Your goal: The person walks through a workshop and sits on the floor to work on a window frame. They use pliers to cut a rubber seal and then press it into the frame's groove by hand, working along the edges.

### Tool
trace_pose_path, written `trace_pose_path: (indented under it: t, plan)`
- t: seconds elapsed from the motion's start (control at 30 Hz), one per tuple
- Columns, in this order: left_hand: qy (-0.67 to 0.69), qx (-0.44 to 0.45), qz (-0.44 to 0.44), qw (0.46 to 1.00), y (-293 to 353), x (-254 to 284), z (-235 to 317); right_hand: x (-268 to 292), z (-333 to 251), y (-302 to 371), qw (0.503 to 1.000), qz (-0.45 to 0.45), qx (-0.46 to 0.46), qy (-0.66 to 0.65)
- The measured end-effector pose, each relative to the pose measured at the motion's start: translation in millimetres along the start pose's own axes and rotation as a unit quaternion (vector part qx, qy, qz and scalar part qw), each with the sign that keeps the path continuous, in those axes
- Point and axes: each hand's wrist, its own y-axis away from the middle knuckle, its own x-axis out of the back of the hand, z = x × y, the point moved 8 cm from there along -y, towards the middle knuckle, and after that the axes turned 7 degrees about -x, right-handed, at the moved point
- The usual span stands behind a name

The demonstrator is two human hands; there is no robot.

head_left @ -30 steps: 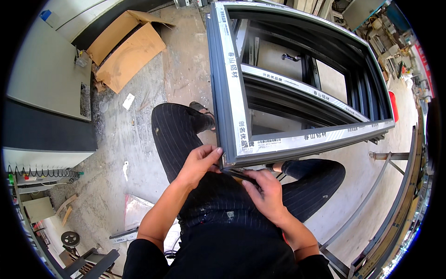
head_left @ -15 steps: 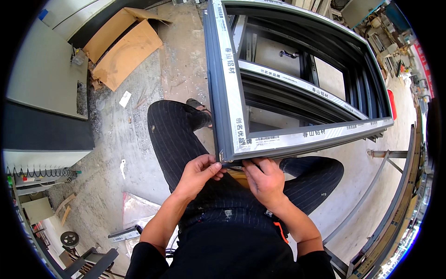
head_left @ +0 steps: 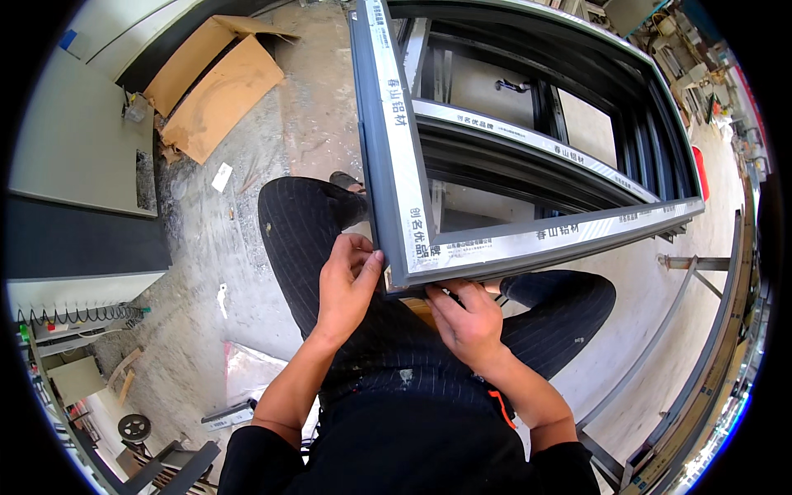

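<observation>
A dark grey aluminium window frame [head_left: 389, 181], with printed white protective film on its faces, stands in front of me between my knees. Beside its near left corner, my left hand [head_left: 348, 285] is closed, fingers curled and thumb pressed close to them at the frame's side. What sits in that pinch, if anything, is too small to tell. My right hand [head_left: 469, 320] is at the underside of the near edge, right of the corner. Its fingers are bent and pressed together, the tips partly hidden by the frame, so what they hold does not show.
More dark frames [head_left: 470, 144] stand behind the nearest one. An opened cardboard box [head_left: 223, 99] lies on the floor at the far left, near a grey cabinet [head_left: 78, 132]. Long profiles [head_left: 701, 379] lie along the right, by a metal support [head_left: 697, 263]. A white sheet [head_left: 252, 371] is at my left.
My left hand has moved from beneath the near corner up along the frame's left side. My right hand stays under the near edge. The view has shifted slightly.
</observation>
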Motion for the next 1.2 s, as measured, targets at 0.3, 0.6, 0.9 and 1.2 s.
trace_pose_path:
  t: [0.3, 0.6, 0.9, 1.2]
  plan:
    - [-0.044, -0.051, 0.080, 0.995, -0.4, -7.1, 7.5, -1.4, 4.2, -4.6, 1.000, -0.008, 0.007, -0.021]
    - [-0.078, -0.052, 0.088, 0.992, -6.6, -3.3, 7.7, -1.4, 4.2, -5.8, 1.000, -0.008, 0.006, -0.019]
    - [0.236, 0.214, -0.152, 0.936, 33.8, -25.5, -28.6, -1.6, 4.6, -4.6, 0.999, -0.001, 0.033, 0.014]
    - [0.194, 0.189, -0.129, 0.954, 41.7, -24.8, -39.6, -3.4, -2.9, -7.8, 0.996, -0.017, 0.044, 0.072]
